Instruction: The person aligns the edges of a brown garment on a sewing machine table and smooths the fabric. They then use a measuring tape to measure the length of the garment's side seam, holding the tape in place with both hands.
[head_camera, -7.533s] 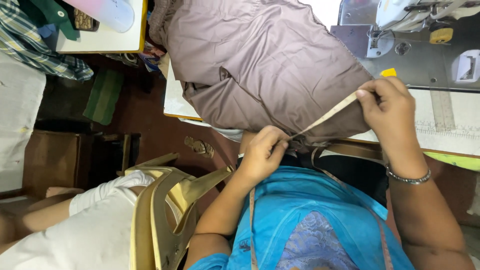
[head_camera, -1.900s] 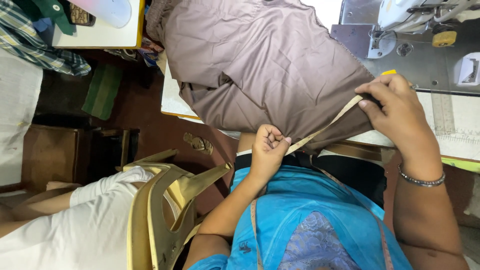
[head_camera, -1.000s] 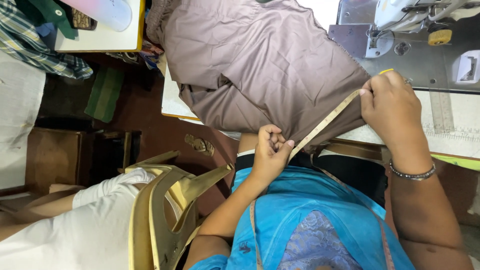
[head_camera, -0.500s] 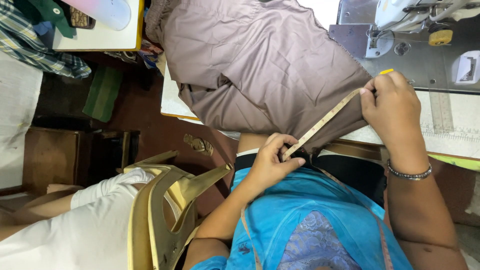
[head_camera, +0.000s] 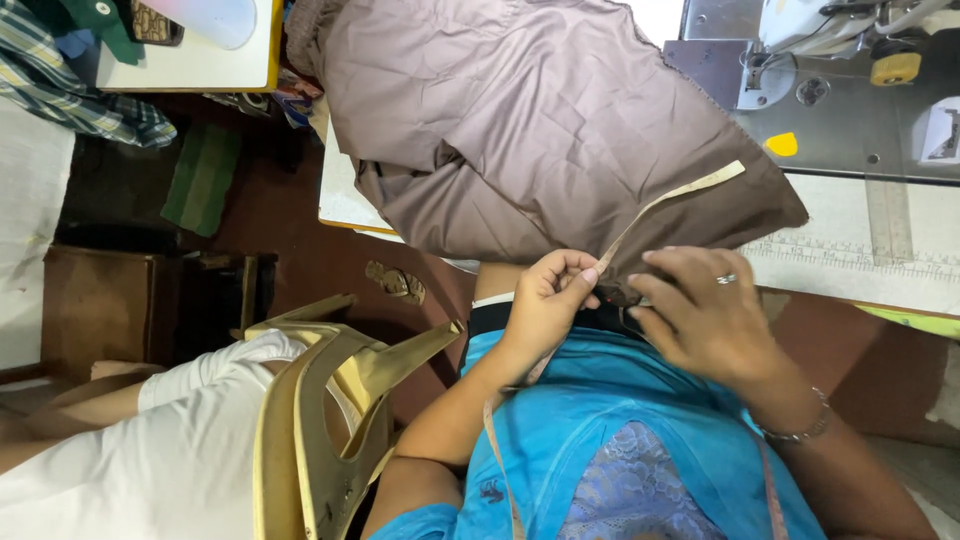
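Note:
A large brown fabric (head_camera: 520, 130) is draped over the sewing table's front edge. A beige measuring tape (head_camera: 670, 197) runs diagonally across its lower right part, and the tape's far end lies free on the cloth. My left hand (head_camera: 545, 305) pinches the tape against the fabric's lower edge. My right hand (head_camera: 705, 315), with a ring and a bracelet, sits just to the right, its fingers curled on the same edge of the fabric. The rest of the tape hangs down over my blue garment (head_camera: 610, 450).
A sewing machine (head_camera: 810, 35) on a grey metal bed (head_camera: 860, 130) stands at the upper right, with a printed ruler strip (head_camera: 860, 262) along the table front. A golden wooden chair (head_camera: 320, 420) and a seated person in white (head_camera: 140, 460) are at lower left. A small white table (head_camera: 190, 65) is at upper left.
My right hand has let go of the tape's far end and come down to the fabric edge beside my left hand. The tape's end now lies loose on the cloth.

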